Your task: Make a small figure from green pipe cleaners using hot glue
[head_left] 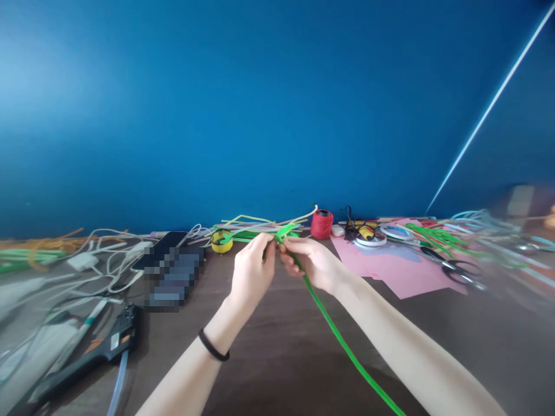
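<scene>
Both my hands meet over the middle of the brown table (277,346). My left hand (251,271), with a black band on its wrist, pinches the top end of a green pipe cleaner (333,332) near a small green twisted bit (284,231). My right hand (314,263) is closed round the same green pipe cleaner just below that. The stem runs from my fingers down toward the bottom right edge of the view.
Behind the hands lie a red thread spool (321,224), a yellow tape roll (221,241) and loose pale sticks. Pink paper (403,271), tape rings and scissors (459,268) lie right. A phone (158,251), white cables and a black glue gun (99,352) lie left.
</scene>
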A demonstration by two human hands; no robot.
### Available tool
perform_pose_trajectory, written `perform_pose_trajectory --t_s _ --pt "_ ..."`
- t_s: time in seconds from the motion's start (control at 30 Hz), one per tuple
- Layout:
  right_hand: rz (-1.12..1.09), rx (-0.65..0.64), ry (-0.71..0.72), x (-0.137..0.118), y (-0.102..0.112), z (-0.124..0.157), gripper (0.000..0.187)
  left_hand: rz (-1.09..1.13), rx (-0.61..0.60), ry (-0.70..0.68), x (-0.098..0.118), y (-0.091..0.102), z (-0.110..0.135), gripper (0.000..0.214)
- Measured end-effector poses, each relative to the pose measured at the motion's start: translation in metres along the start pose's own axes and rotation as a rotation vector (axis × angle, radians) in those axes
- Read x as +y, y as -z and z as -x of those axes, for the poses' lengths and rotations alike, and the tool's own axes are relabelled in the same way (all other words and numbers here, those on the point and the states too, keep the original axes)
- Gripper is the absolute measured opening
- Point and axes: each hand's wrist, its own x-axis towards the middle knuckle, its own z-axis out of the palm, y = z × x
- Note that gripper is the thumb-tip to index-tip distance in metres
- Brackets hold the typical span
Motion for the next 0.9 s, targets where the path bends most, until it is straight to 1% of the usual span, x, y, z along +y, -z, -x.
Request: perform_pose_trajectory --t_s 0.03,0.07,0.13,0.17,0.23,0.27,0.33,0.47,0.63,0.7,0.77,0.83,0.9 --pt "0.170 0.085 0.089 0.001 0.002 0.000 0.015 0.029 -0.030 0.070 0.001 0.001 -0.001 0.014" --pt "0.354 0.177 0.207 0.002 0.004 0.000 0.014 0.072 -0.059 0.142 0.001 0.001 -0.002 0.015" --pt "0.714 0.336 0.492 0.003 0.008 0.000 0.011 0.199 -0.102 0.274 0.003 0.002 -0.004 0.016" --pt "0.866 0.387 0.631 0.004 0.010 0.000 0.012 0.272 -0.111 0.328 0.004 0.002 -0.005 0.015" --pt "1.086 0.425 0.843 0.007 0.013 0.000 0.015 0.393 -0.109 0.405 0.007 0.002 -0.006 0.013" --pt "1.163 0.416 0.905 0.008 0.014 0.000 0.016 0.431 -0.110 0.429 0.008 0.002 -0.006 0.013" --pt "1.261 0.388 0.963 0.010 0.015 0.000 0.019 0.475 -0.124 0.451 0.011 0.003 -0.006 0.013" --pt "1.334 0.384 0.967 0.014 0.013 -0.001 0.019 0.489 -0.160 0.420 0.012 0.002 -0.004 0.013" --pt "1.299 0.392 0.945 0.013 0.011 0.001 0.022 0.444 -0.123 0.390 0.012 -0.002 0.001 0.013" --pt "1.209 0.391 0.917 0.011 0.009 0.002 0.020 0.409 -0.090 0.360 0.013 -0.003 0.002 0.014" --pt "1.062 0.384 0.832 0.008 0.005 0.004 0.018 0.351 -0.051 0.313 0.013 -0.003 0.003 0.014" --pt "0.871 0.360 0.687 0.006 0.001 0.004 0.018 0.289 -0.021 0.262 0.013 -0.003 0.004 0.012" --pt "0.640 0.301 0.531 0.005 -0.002 0.003 0.018 0.248 -0.004 0.223 0.012 -0.002 0.004 0.012"
